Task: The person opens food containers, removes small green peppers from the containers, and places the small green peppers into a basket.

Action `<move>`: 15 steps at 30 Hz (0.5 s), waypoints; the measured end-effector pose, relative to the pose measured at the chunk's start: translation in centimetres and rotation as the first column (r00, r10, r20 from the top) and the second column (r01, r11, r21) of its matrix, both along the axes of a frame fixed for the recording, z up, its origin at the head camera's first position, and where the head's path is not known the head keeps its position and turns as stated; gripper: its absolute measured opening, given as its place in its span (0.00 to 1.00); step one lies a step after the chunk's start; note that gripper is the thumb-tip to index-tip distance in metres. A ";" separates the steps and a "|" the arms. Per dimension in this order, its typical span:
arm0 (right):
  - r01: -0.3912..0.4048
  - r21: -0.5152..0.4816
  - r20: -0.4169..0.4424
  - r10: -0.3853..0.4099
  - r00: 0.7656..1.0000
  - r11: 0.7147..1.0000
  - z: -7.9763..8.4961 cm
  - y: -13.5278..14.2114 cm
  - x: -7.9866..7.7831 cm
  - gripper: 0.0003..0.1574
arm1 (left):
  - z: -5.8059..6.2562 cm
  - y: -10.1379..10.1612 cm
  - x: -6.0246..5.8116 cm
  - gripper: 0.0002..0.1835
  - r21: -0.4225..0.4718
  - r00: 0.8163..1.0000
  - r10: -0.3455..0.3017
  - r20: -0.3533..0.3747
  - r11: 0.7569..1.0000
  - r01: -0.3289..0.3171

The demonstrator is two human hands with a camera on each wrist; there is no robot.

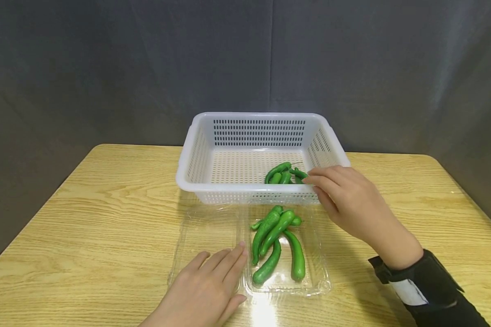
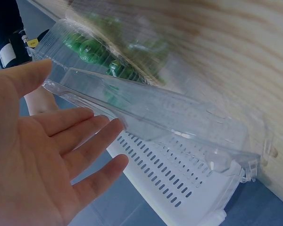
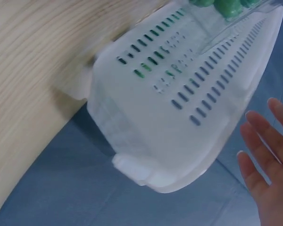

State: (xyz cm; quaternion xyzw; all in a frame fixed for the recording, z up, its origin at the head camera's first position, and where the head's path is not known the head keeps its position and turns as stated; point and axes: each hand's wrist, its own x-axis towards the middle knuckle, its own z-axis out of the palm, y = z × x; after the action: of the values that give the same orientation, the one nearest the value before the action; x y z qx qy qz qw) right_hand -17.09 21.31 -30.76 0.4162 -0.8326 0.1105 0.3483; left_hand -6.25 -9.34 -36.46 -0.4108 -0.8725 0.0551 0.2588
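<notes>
Several long green chili peppers (image 1: 266, 231) lie piled in the right half of an unfolded clear plastic clamshell box (image 1: 316, 268). My left hand (image 1: 204, 286) is over the left half, the lid (image 1: 206, 227), with its fingers extended toward the middle fold. In the left wrist view those straight fingers (image 2: 87, 136) overlap the lid's edge and hold nothing. My right hand (image 1: 349, 204) is over the front right rim of a white slotted basket (image 1: 237, 187), fingertips near more green chili peppers (image 1: 277, 171) inside. The right wrist view shows its fingers (image 3: 269, 141) spread and bare.
The basket stands behind the clamshell on a wood-grain table (image 1: 98, 227). A dark grey curtain (image 1: 147, 72) hangs behind the table. A black strap (image 1: 421, 272) wraps the right wrist. Bare wood shows to the left and right of the box.
</notes>
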 end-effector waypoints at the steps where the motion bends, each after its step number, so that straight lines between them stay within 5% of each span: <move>1: -0.020 0.004 -0.004 0.020 1.000 1.000 0.0 -0.1 0.1 0.18 | 0.0 0.0 0.0 0.36 0.001 1.000 -0.001 0.000 1.000 0.001; 6: -0.094 0.008 -0.032 0.094 0.995 0.996 0.1 -0.7 0.4 0.13 | 0.0 0.0 0.0 0.36 0.007 1.000 -0.006 -0.005 1.000 0.006; 15: -0.111 0.049 -0.034 0.113 0.993 0.993 0.3 -1.6 1.1 0.24 | 0.1 0.0 0.0 0.36 -0.003 1.000 0.003 0.006 1.000 -0.003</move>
State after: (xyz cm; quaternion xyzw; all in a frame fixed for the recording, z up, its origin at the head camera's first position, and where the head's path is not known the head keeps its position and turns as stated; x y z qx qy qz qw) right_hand -15.97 19.75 -30.43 0.4724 -0.8037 0.1024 0.3469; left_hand -6.24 -9.34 -36.37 -0.4101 -0.8738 0.0556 0.2554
